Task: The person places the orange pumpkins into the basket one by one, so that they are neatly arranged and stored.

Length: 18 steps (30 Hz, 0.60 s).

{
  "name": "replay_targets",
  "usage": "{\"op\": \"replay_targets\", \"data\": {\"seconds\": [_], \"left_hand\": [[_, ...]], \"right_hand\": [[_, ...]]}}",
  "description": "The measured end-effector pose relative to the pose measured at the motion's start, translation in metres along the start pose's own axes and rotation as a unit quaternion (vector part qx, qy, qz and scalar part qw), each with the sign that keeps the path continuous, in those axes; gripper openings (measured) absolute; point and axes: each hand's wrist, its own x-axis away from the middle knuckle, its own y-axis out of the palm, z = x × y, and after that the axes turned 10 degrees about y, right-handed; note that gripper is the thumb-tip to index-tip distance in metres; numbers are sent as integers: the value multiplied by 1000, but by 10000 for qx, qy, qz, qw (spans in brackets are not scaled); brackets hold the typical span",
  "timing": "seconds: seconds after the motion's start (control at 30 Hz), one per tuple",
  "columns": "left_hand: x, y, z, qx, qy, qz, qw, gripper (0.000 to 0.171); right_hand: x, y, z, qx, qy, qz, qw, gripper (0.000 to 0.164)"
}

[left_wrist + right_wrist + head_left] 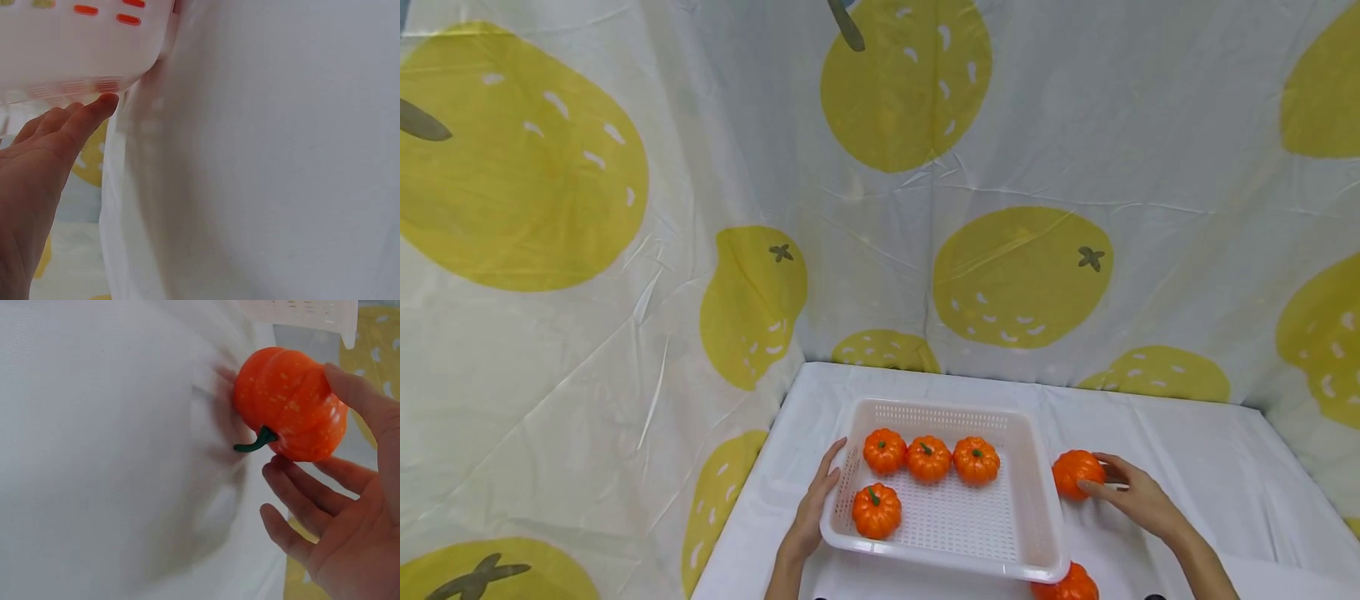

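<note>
1. The right hand (1138, 496) pinches a pumpkin (1075, 475) just outside the basket's right side, thumb on one side and fingertips on the other; the round, ribbed skin probably suits a grip across its width better than one by the thin stem
2. In the right wrist view its green stem points away from the palm, so the thumb bears on the body alone; I cannot tell whether the pumpkin is lifted or rests on the table (1187, 442)
3. The left hand (807, 515) lies along the basket's left wall, fingers fairly straight and touching it rather than wrapped round, likely to steady it from the side opposite the other hand
4. The basket (973, 533) stands between the two hands with its mouth up, perhaps so that either side can be reached
5. Inside, three pumpkins (928, 459) form a row near the far wall and a fourth pumpkin (877, 511) sits at the near left; this leaves bare floor at the near right, the side nearer the right hand
6. Another pumpkin (1071, 585) is partly hidden by the basket's near right corner; whether it touches the wall I cannot tell
</note>
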Motion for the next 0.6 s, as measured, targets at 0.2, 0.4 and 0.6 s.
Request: {"op": "replay_targets", "data": {"seconds": [0.2,0.4,0.6], "left_hand": [[0,0,1,-44,-28,56,10000,58],[0,1,1,3,-10,22,10000,58],[0,1,2,22,-36,27,10000,58]], "right_hand": [[-1,7,-2,-152,-187,-72,9997,87],[-2,18,-3,-249,-462,100,9986,89],[-1,5,-5,43,-52,102,9999,93]]}}
